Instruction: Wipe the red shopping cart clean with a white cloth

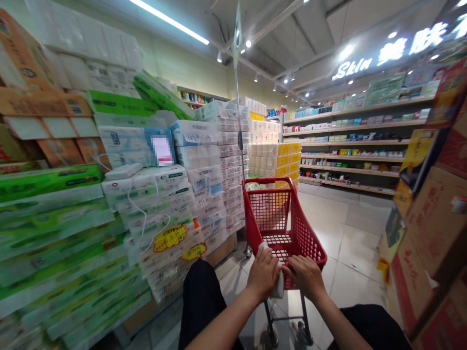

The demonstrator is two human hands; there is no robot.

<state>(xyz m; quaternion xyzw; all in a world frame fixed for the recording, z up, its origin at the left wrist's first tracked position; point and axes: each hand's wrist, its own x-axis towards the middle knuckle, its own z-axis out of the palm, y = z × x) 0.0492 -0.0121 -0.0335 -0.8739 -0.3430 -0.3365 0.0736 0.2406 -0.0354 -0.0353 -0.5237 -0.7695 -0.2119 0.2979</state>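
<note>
A small red shopping cart (308,238) with a grid-patterned basket stands in front of me, its basket bare where it shows. My left hand (263,273) is closed around a white bottle-like thing (278,288) at the cart's near edge. Its upper end sticks out above my fingers, and my palm hides its middle. Whether that hand also touches the cart, I cannot tell. My right hand (303,275) is closed over the cart's near rim, close beside the left.
Stacked tissue packs (202,180) line the left side, with a white device (124,171) and cable on top. Cardboard boxes (423,243) are piled at the right. A thin pole (239,102) rises by the cart. Stocked shelves (350,146) stand beyond the tiled floor (359,243).
</note>
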